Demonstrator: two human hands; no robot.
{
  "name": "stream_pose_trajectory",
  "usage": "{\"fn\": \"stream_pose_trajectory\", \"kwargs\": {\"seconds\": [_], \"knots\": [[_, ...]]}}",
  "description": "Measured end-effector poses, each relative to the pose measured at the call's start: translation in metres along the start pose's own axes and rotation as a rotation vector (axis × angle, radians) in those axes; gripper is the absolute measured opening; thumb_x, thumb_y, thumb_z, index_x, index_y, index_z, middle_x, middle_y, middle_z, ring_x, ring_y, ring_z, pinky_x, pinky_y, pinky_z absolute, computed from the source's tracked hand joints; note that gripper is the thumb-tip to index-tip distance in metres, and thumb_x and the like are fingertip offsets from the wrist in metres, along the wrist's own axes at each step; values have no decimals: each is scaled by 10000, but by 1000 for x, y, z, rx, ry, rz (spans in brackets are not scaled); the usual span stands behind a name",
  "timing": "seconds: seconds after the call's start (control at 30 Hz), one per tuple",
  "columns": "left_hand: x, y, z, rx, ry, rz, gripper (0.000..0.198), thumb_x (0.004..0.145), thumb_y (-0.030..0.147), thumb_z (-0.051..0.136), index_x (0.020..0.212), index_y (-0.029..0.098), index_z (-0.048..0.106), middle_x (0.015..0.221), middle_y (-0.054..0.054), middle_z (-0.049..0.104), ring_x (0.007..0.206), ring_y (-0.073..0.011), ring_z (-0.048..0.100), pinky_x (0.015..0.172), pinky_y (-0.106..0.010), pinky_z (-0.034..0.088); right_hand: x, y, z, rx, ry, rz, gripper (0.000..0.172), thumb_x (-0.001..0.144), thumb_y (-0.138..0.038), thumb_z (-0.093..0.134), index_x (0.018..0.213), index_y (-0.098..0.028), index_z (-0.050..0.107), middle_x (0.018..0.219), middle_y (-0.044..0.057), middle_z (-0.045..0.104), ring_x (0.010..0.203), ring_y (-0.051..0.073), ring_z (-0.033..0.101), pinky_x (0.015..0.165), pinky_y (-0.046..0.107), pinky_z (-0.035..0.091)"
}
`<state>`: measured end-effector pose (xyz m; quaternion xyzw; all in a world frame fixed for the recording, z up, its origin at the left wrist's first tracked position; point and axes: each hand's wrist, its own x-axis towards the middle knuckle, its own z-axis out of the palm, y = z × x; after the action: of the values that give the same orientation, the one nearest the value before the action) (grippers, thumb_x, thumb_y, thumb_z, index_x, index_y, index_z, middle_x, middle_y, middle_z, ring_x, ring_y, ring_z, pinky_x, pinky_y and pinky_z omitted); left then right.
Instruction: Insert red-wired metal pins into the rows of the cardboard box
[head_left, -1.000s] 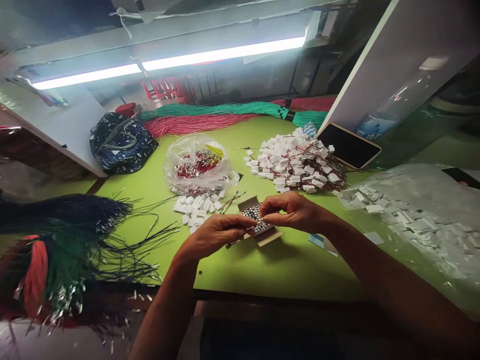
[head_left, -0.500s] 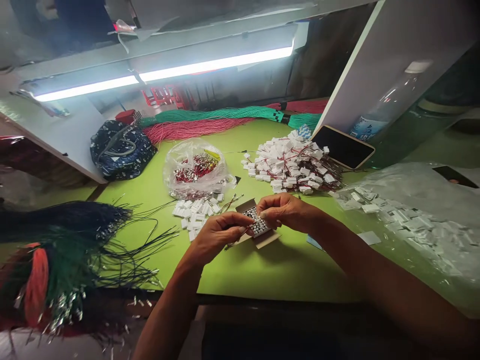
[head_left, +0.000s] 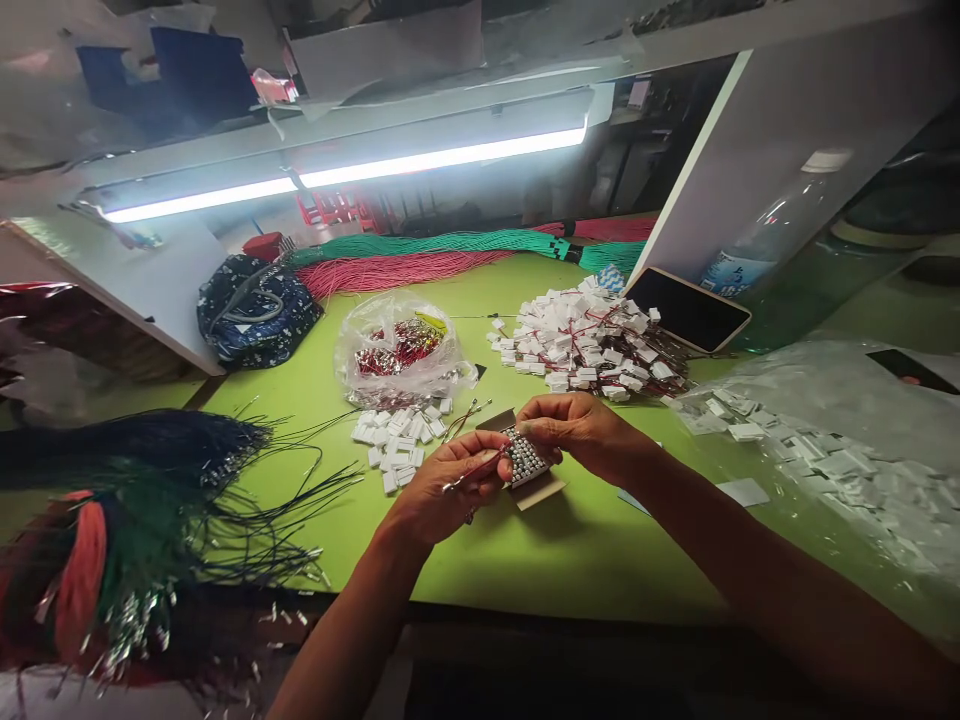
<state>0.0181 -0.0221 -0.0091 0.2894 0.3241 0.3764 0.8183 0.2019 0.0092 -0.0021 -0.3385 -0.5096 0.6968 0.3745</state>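
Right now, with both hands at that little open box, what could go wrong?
The open box sits close to the right hand; a knock might spill its small silvery pieces.
The left hand holds a thin reddish wire, which could slip.
Loose white parts near that hand could get brushed aside.

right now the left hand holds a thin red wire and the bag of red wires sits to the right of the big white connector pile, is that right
Not quite: the bag of red wires sits to the left of the big white connector pile, as the head view shows. The left hand does hold a thin red wire.
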Motion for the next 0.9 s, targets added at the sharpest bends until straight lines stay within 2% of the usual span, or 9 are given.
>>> {"fn": "stream_pose_trajectory", "kwargs": {"seconds": [0.23,0.37,0.57,0.9], "knots": [[-1,1,-4,91,75,-31,290,531,243,837,741,110,688,569,-35,608,477,-43,471,430,-146,248,-5,-8,3,-95,-22,-3,311,645,-415,730,640,-138,589,474,-53,500,436,56,401,440,214,296],[1,0,-7,93,24,-29,336,505,263,851,753,111,682,572,-37,618,486,-59,494,448,-159,290,-4,-7,3,-98,-17,-9,296,662,-405,713,650,-136,589,479,-53,494,441,56,399,445,214,306],[3,-1,-8,126,8,-81,337,572,343,815,700,105,614,494,0,564,387,-29,413,381,-146,218,-5,-10,6,-155,-22,4,278,664,-387,711,671,-140,583,495,-57,485,457,61,408,460,218,326],[3,-3,-5,117,16,-111,364,608,382,788,679,107,559,490,14,528,381,-21,378,358,-140,160,-6,-9,11,-156,-43,-42,297,673,-410,720,697,-139,602,555,-30,543,501,70,464,495,225,403]]}}
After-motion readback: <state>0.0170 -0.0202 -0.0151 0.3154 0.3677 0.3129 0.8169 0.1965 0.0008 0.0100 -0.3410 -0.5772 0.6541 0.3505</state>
